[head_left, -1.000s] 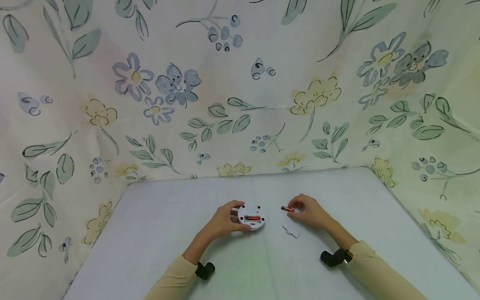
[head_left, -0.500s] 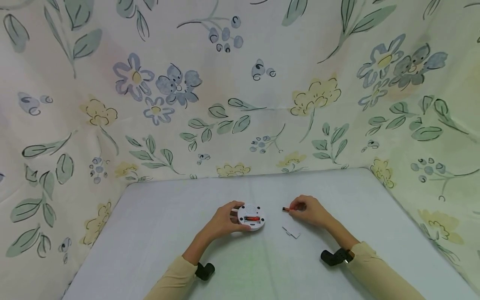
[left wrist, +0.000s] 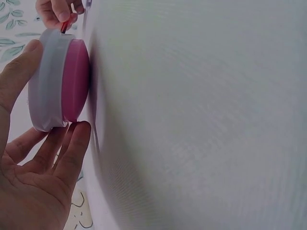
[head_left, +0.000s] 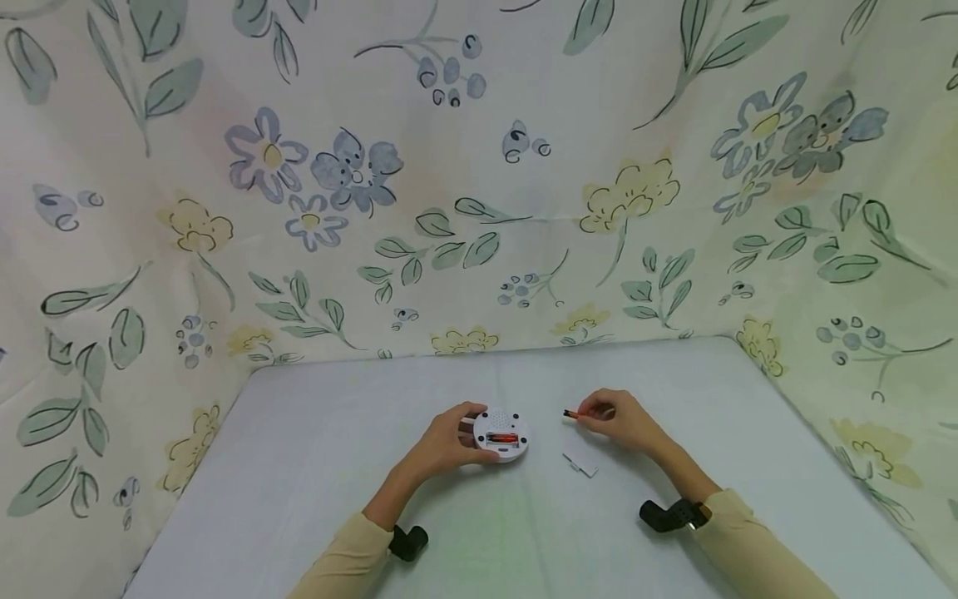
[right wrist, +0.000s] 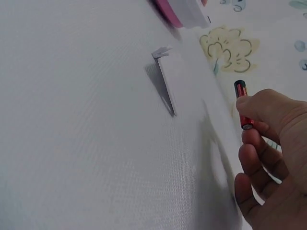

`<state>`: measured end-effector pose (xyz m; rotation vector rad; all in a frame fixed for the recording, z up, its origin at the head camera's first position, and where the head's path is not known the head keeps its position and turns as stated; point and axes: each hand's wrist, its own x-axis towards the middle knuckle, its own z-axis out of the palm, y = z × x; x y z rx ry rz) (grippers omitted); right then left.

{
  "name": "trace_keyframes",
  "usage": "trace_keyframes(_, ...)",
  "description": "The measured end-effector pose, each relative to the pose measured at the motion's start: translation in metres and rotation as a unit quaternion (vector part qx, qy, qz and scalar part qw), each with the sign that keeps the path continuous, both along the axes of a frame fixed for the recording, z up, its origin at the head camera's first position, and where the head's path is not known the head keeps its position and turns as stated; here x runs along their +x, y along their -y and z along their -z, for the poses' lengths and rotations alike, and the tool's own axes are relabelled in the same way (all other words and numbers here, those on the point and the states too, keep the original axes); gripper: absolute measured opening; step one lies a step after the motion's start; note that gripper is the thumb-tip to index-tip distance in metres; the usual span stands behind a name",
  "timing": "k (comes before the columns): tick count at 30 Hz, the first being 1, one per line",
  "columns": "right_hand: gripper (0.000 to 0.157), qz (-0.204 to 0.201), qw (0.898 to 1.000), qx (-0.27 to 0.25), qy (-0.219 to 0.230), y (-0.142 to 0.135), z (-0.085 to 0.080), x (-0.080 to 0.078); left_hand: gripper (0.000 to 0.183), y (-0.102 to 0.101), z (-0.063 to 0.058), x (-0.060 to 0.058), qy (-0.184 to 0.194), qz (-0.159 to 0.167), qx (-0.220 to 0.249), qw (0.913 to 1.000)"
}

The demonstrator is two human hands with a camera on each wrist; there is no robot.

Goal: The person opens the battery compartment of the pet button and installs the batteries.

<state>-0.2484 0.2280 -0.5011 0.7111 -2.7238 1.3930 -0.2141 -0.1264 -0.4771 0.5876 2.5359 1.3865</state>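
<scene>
My left hand (head_left: pixel 443 441) grips a round white device (head_left: pixel 498 422) by its rim, thumb on the near side and fingers on the far side. Its back faces up, showing speaker holes, dark feet and an uncovered battery compartment with a red battery (head_left: pixel 503 438) inside. The left wrist view shows its pink side (left wrist: pixel 76 81) facing the table. To the right, my right hand (head_left: pixel 623 423) pinches a red-and-black battery (right wrist: pixel 245 117) between thumb and fingers, off the table and apart from the device. Between the hands and nearer me lies a white battery cover (head_left: pixel 581 462).
All this happens on a white-covered table (head_left: pixel 337 466). A floral cloth (head_left: pixel 464 166) hangs behind it and along both sides. Black wrist cameras (head_left: pixel 409 543) sit on both forearms, close above the table.
The right fingers have shifted along the battery and turned it a little, so less of it shows in the head view. The left hand and the device have stayed nearly still.
</scene>
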Motion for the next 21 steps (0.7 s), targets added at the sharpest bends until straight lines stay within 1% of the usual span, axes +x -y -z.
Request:
trace_keyframes(4,0.008,-0.010,1.000,-0.012,-0.002,0.002,0.000,0.001,0.076,0.000,0.000,0.000,0.005,-0.002,-0.001,1.0000)
trace_keyframes(12,0.006,-0.033,0.999,-0.037,-0.020,0.011,-0.002,0.001,0.076,-0.001,-0.001,0.001,0.006,0.001,-0.001,1.0000)
trace_keyframes(21,0.006,-0.087,0.994,-0.060,-0.012,0.026,-0.012,0.003,0.077,-0.002,0.001,0.002,0.004,0.004,0.007,1.0000)
